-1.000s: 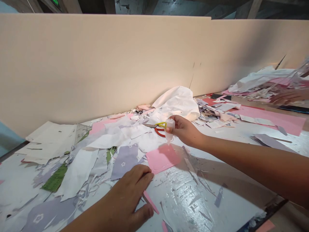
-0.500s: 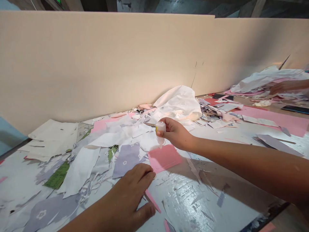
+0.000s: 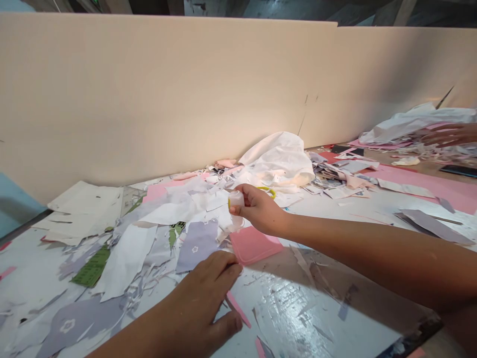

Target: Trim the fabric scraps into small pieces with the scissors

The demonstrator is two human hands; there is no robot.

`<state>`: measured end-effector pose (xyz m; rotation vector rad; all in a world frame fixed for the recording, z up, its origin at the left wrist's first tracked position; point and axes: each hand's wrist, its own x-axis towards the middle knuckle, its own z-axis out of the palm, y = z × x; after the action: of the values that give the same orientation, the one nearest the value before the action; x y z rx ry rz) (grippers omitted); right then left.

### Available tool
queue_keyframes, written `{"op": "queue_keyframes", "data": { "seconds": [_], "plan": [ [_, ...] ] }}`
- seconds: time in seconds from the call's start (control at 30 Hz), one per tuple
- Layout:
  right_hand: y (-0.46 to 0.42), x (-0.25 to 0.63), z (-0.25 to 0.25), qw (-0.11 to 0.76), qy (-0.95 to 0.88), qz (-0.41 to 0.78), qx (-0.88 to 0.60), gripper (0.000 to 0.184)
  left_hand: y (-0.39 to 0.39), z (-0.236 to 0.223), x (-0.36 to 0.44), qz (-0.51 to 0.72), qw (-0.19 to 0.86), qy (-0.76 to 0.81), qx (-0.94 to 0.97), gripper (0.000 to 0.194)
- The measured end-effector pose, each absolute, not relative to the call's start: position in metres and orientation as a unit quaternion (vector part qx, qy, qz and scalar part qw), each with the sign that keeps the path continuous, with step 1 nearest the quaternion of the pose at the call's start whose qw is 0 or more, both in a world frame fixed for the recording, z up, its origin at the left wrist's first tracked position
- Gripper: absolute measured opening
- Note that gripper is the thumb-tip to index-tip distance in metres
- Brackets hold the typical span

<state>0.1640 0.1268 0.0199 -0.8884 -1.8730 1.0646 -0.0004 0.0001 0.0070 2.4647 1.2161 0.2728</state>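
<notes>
Right hand (image 3: 257, 206) pinching small translucent bottle (image 3: 236, 200) (long axis near upright) just beyond pink card (image 3: 259, 245); left hand (image 3: 206, 293), thumb spread, fingertips at card's near-left corner.

Beyond the right hand (image 3: 264, 211) stands a partly shadowed beige partition (image 3: 156, 94); beneath the hand, a glossy white tabletop (image 3: 286, 318).

Right hand (image 3: 261, 211) has moved left

White tabletop (image 3: 286, 320) littered with cuttings (image 3: 156, 248): a pink rectangle (image 3: 257, 247), flower-marked lavender pieces (image 3: 86, 318), a printed green scrap (image 3: 92, 266), ragged white strips (image 3: 124, 258).
</notes>
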Motion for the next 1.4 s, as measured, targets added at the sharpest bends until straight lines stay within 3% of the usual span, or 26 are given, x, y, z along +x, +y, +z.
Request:
{"op": "queue_keyframes", "data": {
  "seconds": [0.47,0.8,1.4],
  "plan": [
    [0.126,0.161,0.02,0.409,-0.727,0.434,-0.341,0.026,0.001,0.006,-0.002,0.1,0.181,0.425,0.881,0.051],
    [0.132,0.179,0.042,0.551,-0.53,0.579,-0.284,0.029,-0.001,0.016,0.002,0.093,0.207,0.432,0.873,0.043],
    [0.134,0.182,-0.006,0.478,-0.608,0.519,-0.362,0.031,-0.001,0.012,0.001,0.045,0.2,0.452,0.868,0.045]
  ]
}}
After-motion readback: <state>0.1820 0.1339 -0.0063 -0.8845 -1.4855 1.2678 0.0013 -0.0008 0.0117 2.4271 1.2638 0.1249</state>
